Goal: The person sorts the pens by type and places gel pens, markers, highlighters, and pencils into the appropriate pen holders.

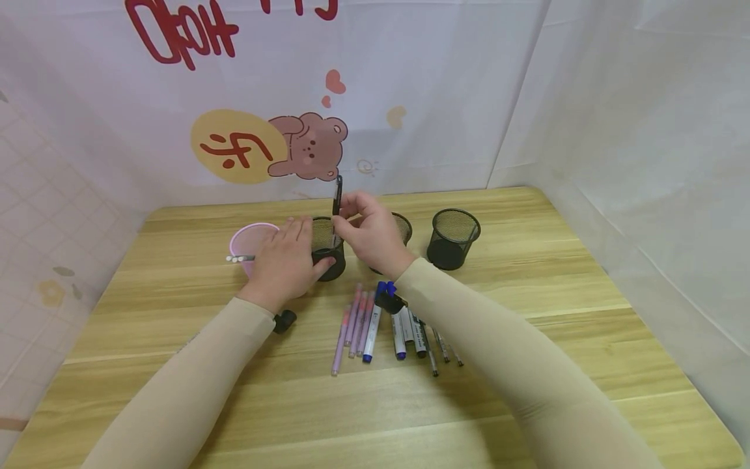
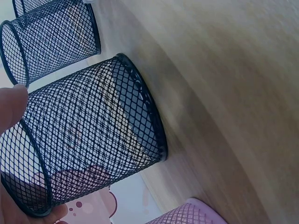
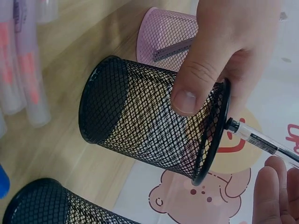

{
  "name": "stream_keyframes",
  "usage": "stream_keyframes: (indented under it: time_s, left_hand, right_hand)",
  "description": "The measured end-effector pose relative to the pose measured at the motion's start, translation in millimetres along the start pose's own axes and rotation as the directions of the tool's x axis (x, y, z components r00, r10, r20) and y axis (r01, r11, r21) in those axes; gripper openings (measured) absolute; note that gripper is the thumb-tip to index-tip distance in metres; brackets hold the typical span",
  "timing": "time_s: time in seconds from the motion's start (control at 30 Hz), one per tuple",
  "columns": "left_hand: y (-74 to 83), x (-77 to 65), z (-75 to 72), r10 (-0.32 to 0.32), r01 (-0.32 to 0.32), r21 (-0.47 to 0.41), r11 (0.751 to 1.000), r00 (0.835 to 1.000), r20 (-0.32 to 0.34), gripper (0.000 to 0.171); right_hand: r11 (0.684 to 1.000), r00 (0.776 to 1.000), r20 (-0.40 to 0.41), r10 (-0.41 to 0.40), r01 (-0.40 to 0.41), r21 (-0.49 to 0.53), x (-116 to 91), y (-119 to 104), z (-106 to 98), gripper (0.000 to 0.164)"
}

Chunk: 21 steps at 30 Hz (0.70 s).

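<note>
My left hand (image 1: 284, 267) grips a black mesh pen cup (image 2: 93, 135) by its rim and side. In the right wrist view its thumb (image 3: 187, 100) lies against the mesh. My right hand (image 1: 375, 234) pinches a clear-barrelled pen with black ends (image 1: 337, 195), held nearly upright over that cup. The pen's lower end (image 3: 231, 125) is at the cup's rim. Left of this cup, partly behind my left hand, stands a pink mesh cup (image 1: 253, 233) holding dark sticks with white ends (image 1: 237, 258).
Another black mesh cup (image 1: 404, 228) is partly hidden behind my right hand, and one more (image 1: 454, 238) stands farther right. In front lie several pink-and-lilac highlighters (image 1: 354, 326), blue-ended markers (image 1: 372, 332), and slim clear pens (image 1: 431, 357), partly under my right forearm.
</note>
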<state>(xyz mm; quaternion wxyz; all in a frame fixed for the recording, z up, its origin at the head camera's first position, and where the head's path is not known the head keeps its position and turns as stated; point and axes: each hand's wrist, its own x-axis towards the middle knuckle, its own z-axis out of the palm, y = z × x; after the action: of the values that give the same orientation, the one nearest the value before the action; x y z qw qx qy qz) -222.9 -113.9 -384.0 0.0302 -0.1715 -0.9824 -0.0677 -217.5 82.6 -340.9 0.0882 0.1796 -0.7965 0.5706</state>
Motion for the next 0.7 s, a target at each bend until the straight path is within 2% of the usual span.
stream_keyframes:
  time_s: [0.43, 0.7]
  left_hand:
    - [-0.9, 0.1, 2.7, 0.025, -0.025, 0.018, 1.0, 0.999, -0.027, 0.097]
    - [0.2, 0.0, 1.2, 0.018, -0.018, 0.014, 1.0, 0.999, -0.041, 0.096]
  right_hand:
    - [0.999, 1.0, 0.002, 0.025, -0.025, -0.03, 1, 7, 12, 0.015]
    - [0.996, 0.998, 0.052, 0.023, -0.018, -0.085, -1, 11, 16, 0.014]
